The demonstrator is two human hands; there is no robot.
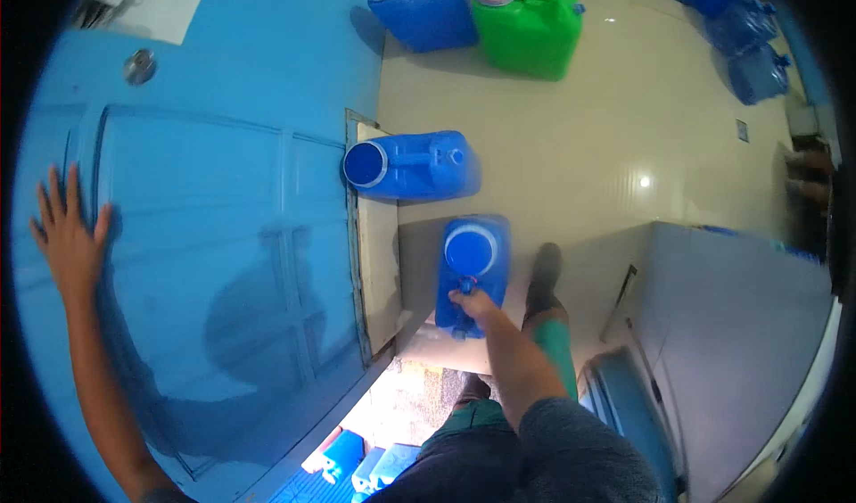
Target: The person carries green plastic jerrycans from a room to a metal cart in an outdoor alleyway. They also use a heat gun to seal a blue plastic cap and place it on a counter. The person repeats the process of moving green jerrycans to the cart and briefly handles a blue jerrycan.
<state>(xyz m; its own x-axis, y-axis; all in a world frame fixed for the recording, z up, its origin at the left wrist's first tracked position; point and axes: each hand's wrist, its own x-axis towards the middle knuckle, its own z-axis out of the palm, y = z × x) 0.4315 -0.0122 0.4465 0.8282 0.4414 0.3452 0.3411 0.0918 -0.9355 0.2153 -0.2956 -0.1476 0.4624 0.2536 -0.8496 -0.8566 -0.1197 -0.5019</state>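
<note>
My left hand lies flat with fingers spread against a blue panelled door. Closed around the top handle of a blue water jug is my right hand; this jug has a wide round blue cap and stands upright between the door's edge and my feet, slightly blurred. Just beyond it, close to the door's edge, is a second blue jug with a similar cap. Farther off, a third blue jug stands beside a green jug with a red cap.
Several clear blue water bottles line the far right wall. A grey cabinet-like panel rises at my right. Behind my feet, past the threshold, more blue containers sit at lower left. The floor is shiny beige tile.
</note>
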